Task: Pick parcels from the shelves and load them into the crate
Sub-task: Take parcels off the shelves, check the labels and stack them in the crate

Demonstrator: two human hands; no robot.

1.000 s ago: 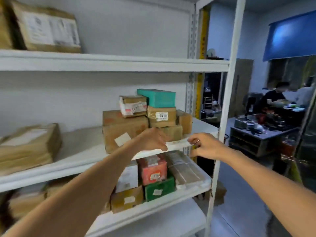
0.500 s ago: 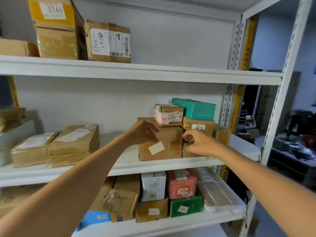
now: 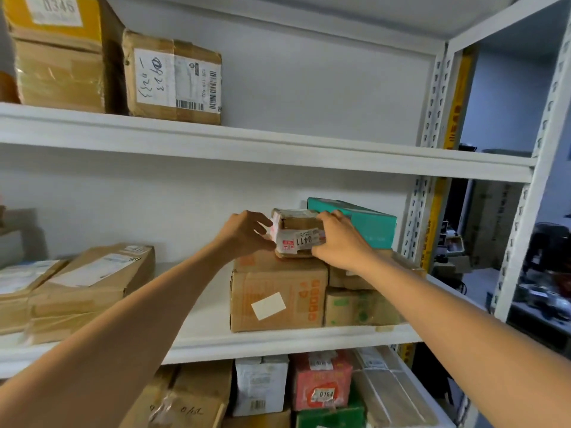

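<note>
The small parcel labelled 0411 sits atop a large brown box on the middle shelf, gripped between the left hand and right hand, beside a teal box.

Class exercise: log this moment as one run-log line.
phase: grasp | left hand + right hand: gripping small parcel 0411 | parcel: atop large carton | crate: unseen

My right hand covers the right end of the small parcel and part of its label; I can't tell whether it's lifted. The yellow box is cut off at the top edge, the room behind is blurred
</note>
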